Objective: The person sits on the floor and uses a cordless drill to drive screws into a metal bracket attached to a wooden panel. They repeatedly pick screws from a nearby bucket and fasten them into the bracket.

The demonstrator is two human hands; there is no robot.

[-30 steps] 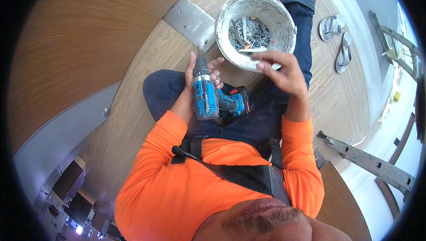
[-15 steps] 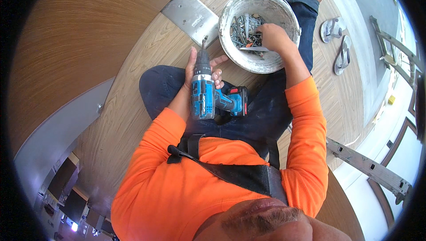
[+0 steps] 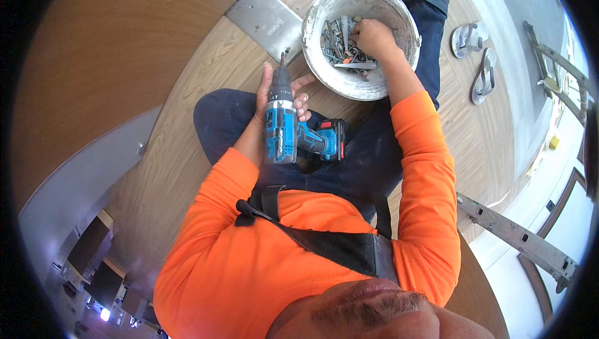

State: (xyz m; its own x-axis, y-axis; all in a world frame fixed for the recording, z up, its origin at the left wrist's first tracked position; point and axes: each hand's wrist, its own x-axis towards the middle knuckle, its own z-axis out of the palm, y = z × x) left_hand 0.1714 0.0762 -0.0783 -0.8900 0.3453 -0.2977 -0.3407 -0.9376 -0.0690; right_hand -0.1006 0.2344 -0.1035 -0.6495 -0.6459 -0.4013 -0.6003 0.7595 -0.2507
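Note:
A blue and black cordless drill (image 3: 282, 128) rests in my left hand (image 3: 266, 92), its chuck pointing away from me and its battery to the right. My thumb lies along one side of the chuck and my fingers come round from beneath; the index finger stretches toward the bucket. Beyond my lap stands a whitish, stained bucket (image 3: 315, 58) with several loose screws (image 3: 332, 38) and pale pointed pieces inside. My right hand (image 3: 376, 39) reaches into it, fingers curled down among the screws. The fingertips are hidden, so what they pinch cannot be seen.
A metal plate (image 3: 265, 22) lies on the wood-look floor beside the bucket, under a curved wooden panel (image 3: 125, 58). Two sandals (image 3: 482, 77) lie to the right. Metal ladder parts (image 3: 518, 233) stand at the right edge. My legs (image 3: 218, 123) surround the working area.
My right hand has shifted up and left, farther into the bucket among the screws. The drill stays in my left hand; the whole view has slid slightly.

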